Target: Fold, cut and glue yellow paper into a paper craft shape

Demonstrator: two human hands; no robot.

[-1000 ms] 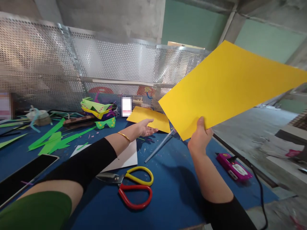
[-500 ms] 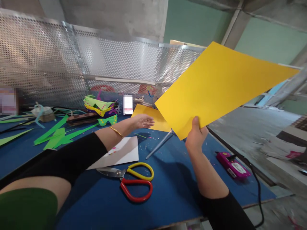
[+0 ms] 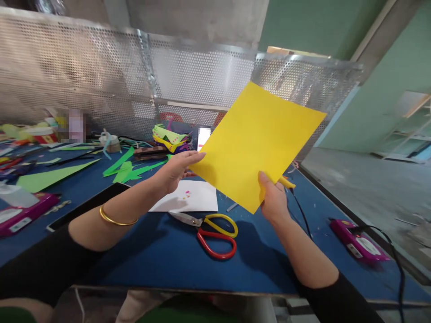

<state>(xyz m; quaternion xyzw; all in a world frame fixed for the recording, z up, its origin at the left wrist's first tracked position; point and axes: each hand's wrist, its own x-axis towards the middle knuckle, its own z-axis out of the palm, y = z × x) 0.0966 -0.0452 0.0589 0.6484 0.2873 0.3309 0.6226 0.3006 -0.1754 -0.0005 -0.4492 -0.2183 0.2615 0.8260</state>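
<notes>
A person holds 1 large sheet of yellow paper (image 3: 257, 143) tilted above a blue counter (image 3: 151, 255), its broad face toward the viewer. The right hand (image 3: 274, 202) pinches the sheet near its lower right edge, thumb flat on the front and the other fingers mostly hidden behind. The left hand (image 3: 175, 172) reaches to the sheet's left corner with fingers stretched out; whether they grip the paper there cannot be told. A gold bracelet (image 3: 116, 220) circles the left wrist, and both arms wear black sleeves.

Below the sheet, scissors (image 3: 196, 222) with 1 yellow and 1 red handle lie on the counter, blades pointing left. Just behind them is white paper (image 3: 188, 204) carrying a few small pink and orange bits. At the right, a purple box (image 3: 358, 242) has a black cord. Farther back on the left sit green paper scraps (image 3: 123, 168) and a pile of paper masks (image 3: 171, 139), in front of a perforated metal screen (image 3: 202, 72).
</notes>
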